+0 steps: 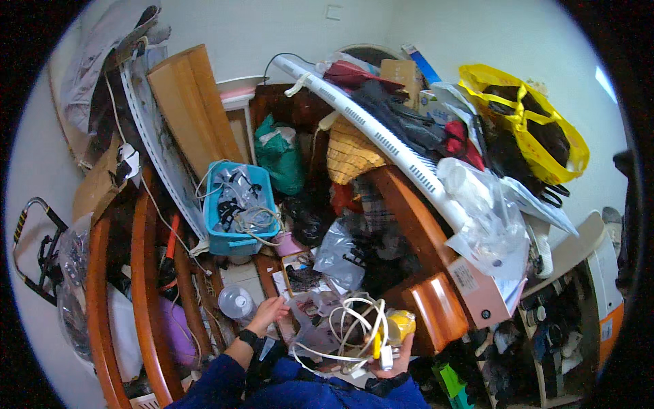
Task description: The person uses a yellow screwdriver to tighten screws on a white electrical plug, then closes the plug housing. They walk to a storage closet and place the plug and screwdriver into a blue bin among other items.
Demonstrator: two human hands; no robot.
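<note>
My right hand [400,360] is closed around a bundle of white cable [344,328], with a yellow roundish item [402,324] against its fingers. A white plug [386,357] hangs by the palm. Loops of the cable spread leftward over a translucent plastic bag [308,319]. At that bag's left edge, my left hand [272,311] has its fingers drawn together, seemingly pinching the plastic. A clear round tub [236,302] stands just left of this hand. Beyond both hands lies a grey plastic bag [340,255].
A blue basket [240,243] of cables and bagged items stands ahead on the left, near a green bag [279,160]. Brown wooden rails [144,273] rise at left. A long white slotted panel [371,129] leans across the right pile, below a yellow bag [572,146]. A pink box [478,293] sits right.
</note>
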